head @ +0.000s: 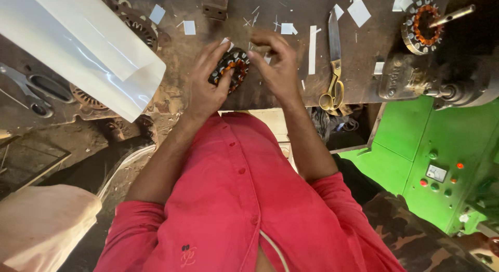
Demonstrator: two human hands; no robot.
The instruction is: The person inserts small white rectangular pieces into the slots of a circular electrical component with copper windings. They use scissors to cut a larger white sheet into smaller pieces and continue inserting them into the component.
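Stator core [231, 68], a small dark ring with orange copper windings and pale insulation slips poking from its slots, sits just above the middle of the frame, held over the near edge of the worn brown workbench [291, 85]. Left hand [205, 85] cups it from below and from the left, fingers curled around the rim and the thumb pressed against the lower edge, so this hand grips the ring. Right hand [278, 64] arches over it from the right with fingers bent, their tips at the top of the ring; whether they pinch something small there I cannot tell. Both forearms run down to a red buttoned shirt [228, 199] that fills the lower middle of the frame

White paper scraps [287, 28] lie scattered over the bench top, with one long strip [312, 49] just right of the right hand. Scissors with brass-coloured handles [334, 59] lie further right, blades pointing toward the top of the frame. In the upper right a second wound stator [422, 23] rests on a dark metal fixture, with a rod angled across it. Below that, at the right edge, stands a green machine cabinet [416, 147] with small coloured buttons. A large curled white sheet [88, 48] covers the upper left
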